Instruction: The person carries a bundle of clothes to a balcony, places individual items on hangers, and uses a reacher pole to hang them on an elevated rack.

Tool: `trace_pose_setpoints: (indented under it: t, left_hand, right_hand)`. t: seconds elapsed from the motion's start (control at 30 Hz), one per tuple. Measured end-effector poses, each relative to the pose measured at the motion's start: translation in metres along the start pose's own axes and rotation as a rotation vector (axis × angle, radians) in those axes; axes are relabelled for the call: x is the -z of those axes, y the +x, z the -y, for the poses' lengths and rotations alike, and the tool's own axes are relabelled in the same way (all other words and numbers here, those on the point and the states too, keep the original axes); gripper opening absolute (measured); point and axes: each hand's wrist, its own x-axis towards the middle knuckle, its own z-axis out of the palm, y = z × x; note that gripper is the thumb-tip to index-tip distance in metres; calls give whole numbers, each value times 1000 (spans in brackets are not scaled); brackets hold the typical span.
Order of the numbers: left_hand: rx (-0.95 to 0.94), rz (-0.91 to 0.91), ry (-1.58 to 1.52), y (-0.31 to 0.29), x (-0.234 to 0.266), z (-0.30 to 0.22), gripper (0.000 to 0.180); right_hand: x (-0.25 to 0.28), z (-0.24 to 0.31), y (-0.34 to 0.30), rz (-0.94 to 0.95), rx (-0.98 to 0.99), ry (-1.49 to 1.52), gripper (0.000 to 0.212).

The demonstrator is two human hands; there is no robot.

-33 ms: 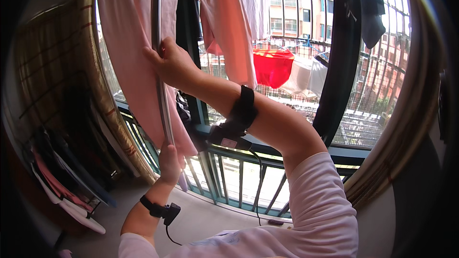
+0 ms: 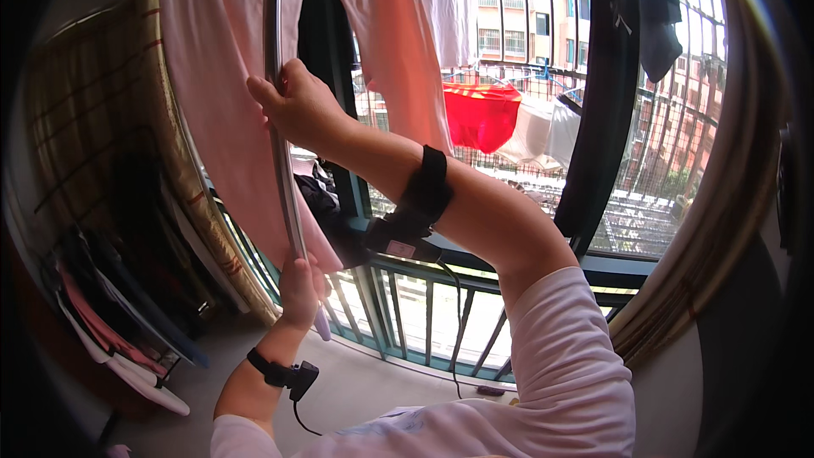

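Note:
A long, thin metal pole [image 2: 284, 161] runs from the top edge down to a pale purple lower end [image 2: 322, 324]. My right hand [image 2: 295, 103] is closed around its middle, the thumb lying along the left side. Lower down, my left hand [image 2: 300, 288] grips the pole near the purple end. Directly behind the pole hangs a pair of light pink trousers [image 2: 216, 59], its legs reaching down past my right hand. Where the pole's upper end goes is out of view.
A window frame [image 2: 606, 102] with bars stands ahead. Red shorts [image 2: 482, 117], pale garments and a dark garment [image 2: 660, 17] hang outside. Curtains [image 2: 670, 331] flank the window. At left, clothes on hangers [image 2: 110, 314] hang low. Black straps with cabled devices [image 2: 288, 377] sit on both forearms.
The pole and my right hand have shifted slightly left and up. The pink trousers have swung a little to the left, and their lower edge sits slightly higher.

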Motion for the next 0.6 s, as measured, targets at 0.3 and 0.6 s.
trace_pose_setpoints:
  t: [0.3,0.6]
  left_hand:
    - [121,57,1,-78,80,-18,48]
    - [99,13,546,-130,170,37,35]
  right_hand:
    - [-49,49,23,-40,42,417,48]
    - [-117,38,3,-114,-325,706,41]
